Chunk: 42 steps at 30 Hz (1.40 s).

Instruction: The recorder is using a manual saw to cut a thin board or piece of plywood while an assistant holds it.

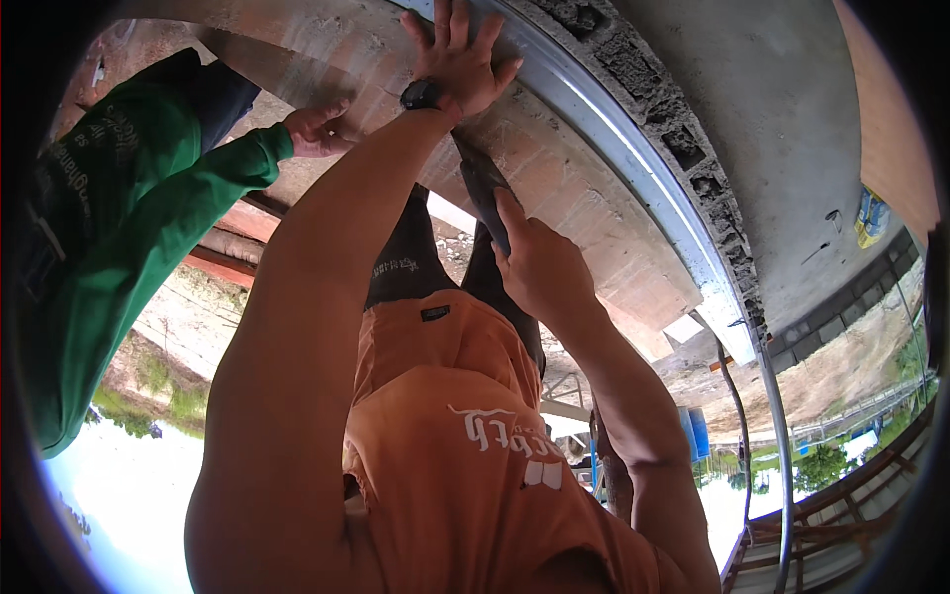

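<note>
My left hand [460, 64], a dark watch [421, 95] at its wrist, lies flat with fingers spread on a long brownish board [584, 198], close to a shiny metal strip [633, 139] along the board's far edge. My right hand [544, 265] is closed around a dark tool [483, 193] with a thick grip. The tool narrows toward the board just below my left wrist; its working end is seen nearly edge-on, so its exact kind is unclear. At the left, a co-worker's hand [315, 129] in a green sleeve touches the same board.
Beyond the metal strip runs a row of hollow concrete blocks [683, 144], bordering a grey concrete surface [762, 119]. A yellow and blue bag [872, 218] lies on its far side. A thin metal pole [777, 426] stands at the right. The co-worker [119, 198] is close on my left.
</note>
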Each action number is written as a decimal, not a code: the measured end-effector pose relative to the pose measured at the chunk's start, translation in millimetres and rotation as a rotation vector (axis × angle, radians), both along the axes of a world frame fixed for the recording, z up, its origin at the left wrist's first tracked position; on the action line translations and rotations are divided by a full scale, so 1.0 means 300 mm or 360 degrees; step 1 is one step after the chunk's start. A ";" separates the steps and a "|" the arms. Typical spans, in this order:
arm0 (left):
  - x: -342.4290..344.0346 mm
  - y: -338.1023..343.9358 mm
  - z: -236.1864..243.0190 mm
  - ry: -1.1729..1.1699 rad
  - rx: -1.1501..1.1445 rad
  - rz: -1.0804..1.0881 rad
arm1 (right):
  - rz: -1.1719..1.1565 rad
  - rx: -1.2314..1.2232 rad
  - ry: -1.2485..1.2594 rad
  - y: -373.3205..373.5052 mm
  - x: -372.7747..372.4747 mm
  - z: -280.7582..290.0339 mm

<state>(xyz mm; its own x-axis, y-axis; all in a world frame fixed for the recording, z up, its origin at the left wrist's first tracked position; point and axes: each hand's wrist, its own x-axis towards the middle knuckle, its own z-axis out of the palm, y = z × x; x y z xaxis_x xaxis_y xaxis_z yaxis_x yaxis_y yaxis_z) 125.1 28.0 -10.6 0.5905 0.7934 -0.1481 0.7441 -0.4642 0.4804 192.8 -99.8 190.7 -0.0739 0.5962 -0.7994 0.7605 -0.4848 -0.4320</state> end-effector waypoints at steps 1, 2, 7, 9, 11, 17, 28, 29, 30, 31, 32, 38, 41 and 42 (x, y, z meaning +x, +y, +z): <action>-0.002 0.002 0.005 -0.0090 0.0014 0.0011 | 0.0002 -0.0032 -0.0016 -0.001 0.003 0.003; -0.018 -0.005 -0.045 -0.0020 0.0122 -0.0030 | 0.0002 -0.0033 -0.0012 -0.017 0.007 -0.015; -0.030 0.012 -0.002 0.0021 0.0132 -0.0008 | -0.0025 0.0182 0.0168 -0.158 0.089 -0.157; -0.020 0.000 0.006 0.0012 0.0138 -0.0015 | -0.0054 0.0154 0.0183 -0.162 0.132 -0.168; -0.003 0.013 0.002 -0.0006 0.0167 -0.0031 | -0.0090 0.0111 0.0211 -0.172 0.126 -0.156; -0.037 0.034 0.001 0.0034 0.0263 -0.0003 | -0.0118 -0.0014 0.0038 -0.022 -0.006 0.016; -0.160 -0.039 0.199 -0.0852 -0.0029 0.0672 | -0.0170 -0.0115 0.0109 -0.091 0.120 -0.114; -0.204 -0.123 0.251 -0.0801 0.0232 0.0774 | -0.0195 -0.0133 0.0107 -0.088 0.119 -0.107; -0.242 -0.235 0.292 -0.0798 -0.0031 0.1068 | -0.0173 -0.0125 0.0111 -0.081 0.115 -0.103; -0.272 -0.352 0.275 -0.0725 -0.0384 0.1459 | -0.0191 -0.0080 0.0139 -0.070 0.113 -0.094; -0.296 -0.463 0.215 -0.0600 -0.0631 0.1657 | -0.0203 -0.0033 0.0169 -0.054 0.108 -0.089; -0.246 -0.552 -0.025 -0.0537 -0.1996 0.1754 | -0.0154 -0.0176 0.0060 0.046 0.032 -0.045; -0.178 -0.624 -0.056 -0.0691 -0.1263 0.1708 | 0.0051 -0.0071 -0.0181 0.163 -0.042 -0.059; -0.180 -0.637 -0.073 -0.0699 -0.1277 0.1723 | 0.0067 -0.0083 -0.0189 0.197 -0.062 -0.061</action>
